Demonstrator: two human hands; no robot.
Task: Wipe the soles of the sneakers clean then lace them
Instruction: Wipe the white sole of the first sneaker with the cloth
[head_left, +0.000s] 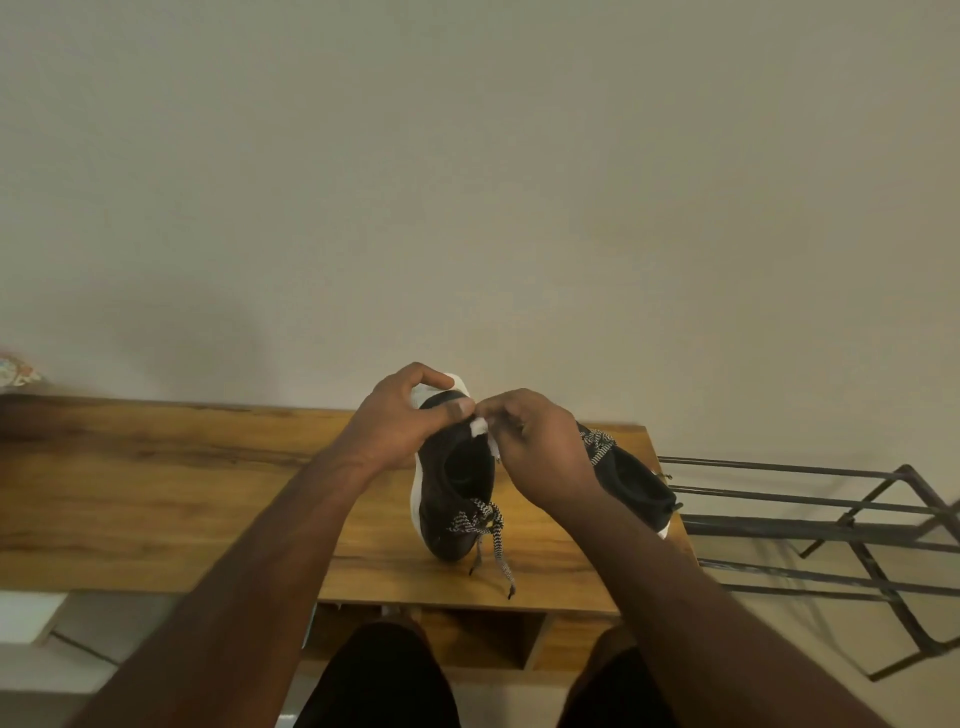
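Sneaker in hand: black sneaker (451, 488) with a white sole edge, on the wooden table (156, 493) near its right end; its long axis runs away from the person, toe toward the near table edge, heel raised toward the wall, opening facing up and right.
Laces: black-and-white patterned lace (480, 517) bunched at the front eyelets of this sneaker, two loose ends trailing toward the table's near edge.
Left hand: left hand (402, 421) curled round the heel, thumb on the black collar and fingers over the white sole rim at the top.
Right hand: right hand (540, 441) with fingertips drawn together, pinching a small white piece (480, 428) against the heel collar, just beside the left thumb; what the piece is cannot be told.
Second sneaker: second sneaker (631, 480) lies behind the right wrist at the table's right end, long axis slanting from upper left to lower right, its patterned lace toward the wall and its opening toward the table's right corner; partly hidden by the hand.
Beside the table: dark metal rack (810, 525) on the floor to the right, bars running sideways.
Backdrop: plain pale wall (467, 182) behind the table.
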